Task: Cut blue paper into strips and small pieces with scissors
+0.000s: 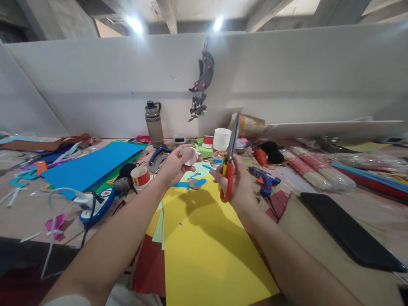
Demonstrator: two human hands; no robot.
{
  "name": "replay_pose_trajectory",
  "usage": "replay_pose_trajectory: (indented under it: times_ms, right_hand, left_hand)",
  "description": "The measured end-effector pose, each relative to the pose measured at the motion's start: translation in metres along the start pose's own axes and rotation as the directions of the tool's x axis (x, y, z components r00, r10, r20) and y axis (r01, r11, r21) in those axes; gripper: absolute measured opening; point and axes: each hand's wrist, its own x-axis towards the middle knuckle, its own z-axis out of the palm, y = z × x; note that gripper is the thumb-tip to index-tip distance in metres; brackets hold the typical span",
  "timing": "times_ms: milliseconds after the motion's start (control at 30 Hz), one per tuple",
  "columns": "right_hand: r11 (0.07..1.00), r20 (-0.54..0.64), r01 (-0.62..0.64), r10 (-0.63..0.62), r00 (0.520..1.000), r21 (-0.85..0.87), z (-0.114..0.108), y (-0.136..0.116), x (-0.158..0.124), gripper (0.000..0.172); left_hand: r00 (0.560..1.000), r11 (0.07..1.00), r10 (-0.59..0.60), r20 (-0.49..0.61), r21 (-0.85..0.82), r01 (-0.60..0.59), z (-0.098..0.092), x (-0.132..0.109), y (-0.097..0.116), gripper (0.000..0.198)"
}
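My left hand (179, 163) pinches a small round white piece (189, 156), held up above the work sheet; whether it is a paper disc or a cup base I cannot tell. My right hand (237, 176) grips scissors (233, 138) by their red and yellow handles, blades pointing up and nearly together. Between and below the hands lies a large yellow sheet (207, 255). At its far end are a brown rounded piece (194, 184), a blue strip (181, 184) and several small blue scraps.
Blue sheet (95, 165), red-and-white paper cup (140, 176) and power strip (98, 207) lie left. Behind are a bottle (154, 123) and stacked white cups (222, 138). Right are a blue glue gun (269, 182), packaged sticks (321, 168) and a black slab-shaped object (347, 229).
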Motion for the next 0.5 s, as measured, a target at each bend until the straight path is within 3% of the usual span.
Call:
replay_pose_trajectory:
  times_ms: [133,300,500]
  right_hand:
    - [0.998,-0.080,0.038,-0.034,0.996,0.047,0.000,-0.005,0.004,0.043]
    - [0.997,-0.057,0.061,-0.064,0.996,-0.050,-0.001,-0.001,0.006,0.053]
    - [0.999,-0.018,0.009,-0.009,1.000,-0.034,-0.001,-0.002,0.002,0.047]
  left_hand:
    - [0.999,0.996,-0.049,0.011,0.071,0.049,0.012,-0.006,-0.009,0.035]
    - [0.994,0.970,-0.108,0.024,0.221,0.100,0.019,-0.010,-0.016,0.030]
    - [0.981,0.975,-0.182,0.061,0.140,0.172,0.024,-0.012,-0.016,0.033]
